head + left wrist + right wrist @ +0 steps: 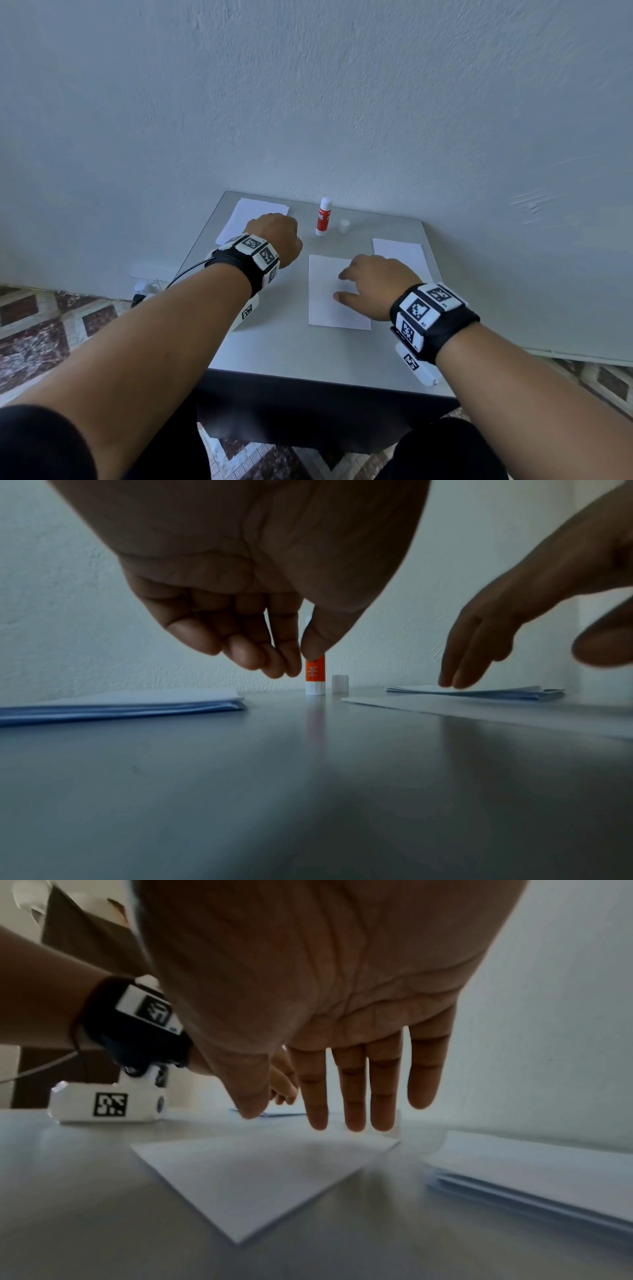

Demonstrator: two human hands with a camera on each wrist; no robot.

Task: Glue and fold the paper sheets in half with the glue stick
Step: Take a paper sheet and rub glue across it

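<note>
Head view shows a small grey table (308, 356) against a pale wall, carrying everything for the job. On its far left corner lies a stack of paper (253, 214), and on the right a second stack (400, 255); in the right wrist view that second stack looks like doubled sheets, so I judge it the finished pile and the left one the supply, though that is not certain. Between them, a single sheet (325, 301) lies flat and unfolded in the middle. The right hand (373, 287) hangs over it with fingers straight and spread; whether they touch the paper is unclear. The left hand (274, 240) hovers loosely curled, holding nothing, short of the glue stick (323, 217), which stands upright and uncapped at the back. Its cap (344, 226) stands just beside it. Gluing and folding this sheet seem still to come.
</note>
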